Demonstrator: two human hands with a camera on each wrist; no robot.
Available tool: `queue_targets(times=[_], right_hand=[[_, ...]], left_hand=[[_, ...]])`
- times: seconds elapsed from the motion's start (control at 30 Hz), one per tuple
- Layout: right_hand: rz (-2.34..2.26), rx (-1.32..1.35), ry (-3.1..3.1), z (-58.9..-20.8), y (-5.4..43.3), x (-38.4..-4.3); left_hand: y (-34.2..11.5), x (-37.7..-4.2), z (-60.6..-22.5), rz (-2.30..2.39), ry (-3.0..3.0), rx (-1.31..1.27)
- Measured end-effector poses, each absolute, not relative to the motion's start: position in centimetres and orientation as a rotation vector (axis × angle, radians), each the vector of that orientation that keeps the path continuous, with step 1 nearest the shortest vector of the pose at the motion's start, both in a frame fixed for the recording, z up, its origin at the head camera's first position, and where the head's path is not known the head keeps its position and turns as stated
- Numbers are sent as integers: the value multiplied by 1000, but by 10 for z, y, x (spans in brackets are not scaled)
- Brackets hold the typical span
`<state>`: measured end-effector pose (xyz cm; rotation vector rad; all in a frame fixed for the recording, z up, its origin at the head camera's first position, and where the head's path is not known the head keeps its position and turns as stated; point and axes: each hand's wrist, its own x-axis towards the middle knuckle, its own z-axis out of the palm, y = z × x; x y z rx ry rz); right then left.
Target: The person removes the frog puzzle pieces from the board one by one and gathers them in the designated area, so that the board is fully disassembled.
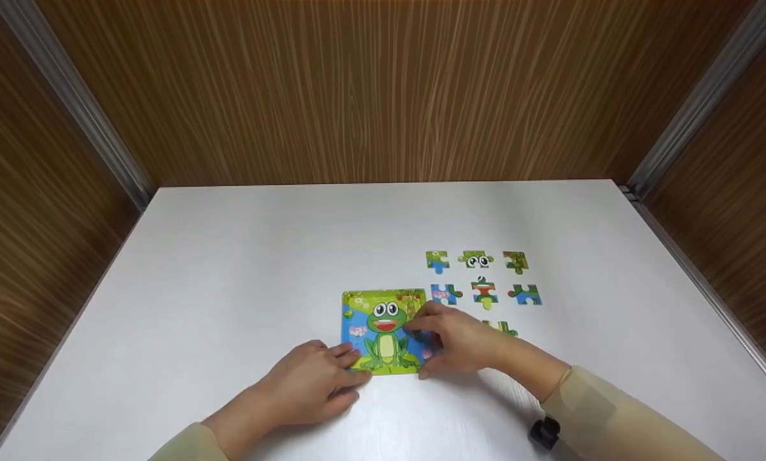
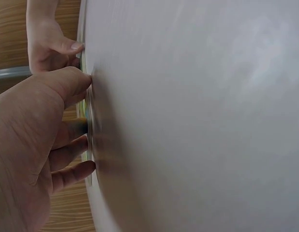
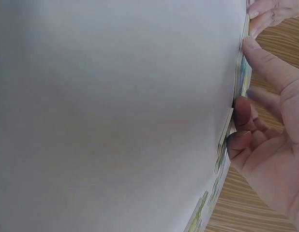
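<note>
A square frog puzzle board (image 1: 388, 347) lies flat on the white table, its green frog picture upright in the head view. My left hand (image 1: 309, 384) rests its extended fingers on the board's lower left corner. At the right side, my right hand (image 1: 465, 339) touches the board, with the index finger reaching over the picture near the frog's mouth and the thumb at the lower right corner. In the right wrist view, other fingers (image 3: 242, 112) bend down beside the board's edge. Loose puzzle pieces, such as the frog's eyes (image 1: 476, 260) and mouth (image 1: 484, 291), lie right of the board.
The loose pieces lie in spaced rows, and my right hand and forearm partly cover the nearest row, where one piece (image 1: 505, 328) shows. Wood-grain panels (image 1: 383, 89) enclose the white table (image 1: 242, 256) at the back and both sides. A small black object (image 1: 544, 433) sits by the right sleeve.
</note>
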<state>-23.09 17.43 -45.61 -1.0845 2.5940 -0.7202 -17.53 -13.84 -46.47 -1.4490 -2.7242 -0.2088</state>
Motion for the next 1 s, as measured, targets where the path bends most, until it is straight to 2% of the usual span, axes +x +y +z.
queue_targets(times=[0.6, 1.0], right_hand=[[-806, -1013, 2584, -456, 171, -229], [-774, -1064, 2593, -454, 170, -225]], left_hand=[[-139, -177, -466, -215, -2721, -1453], [-139, -175, -465, -236, -2752, -1431]])
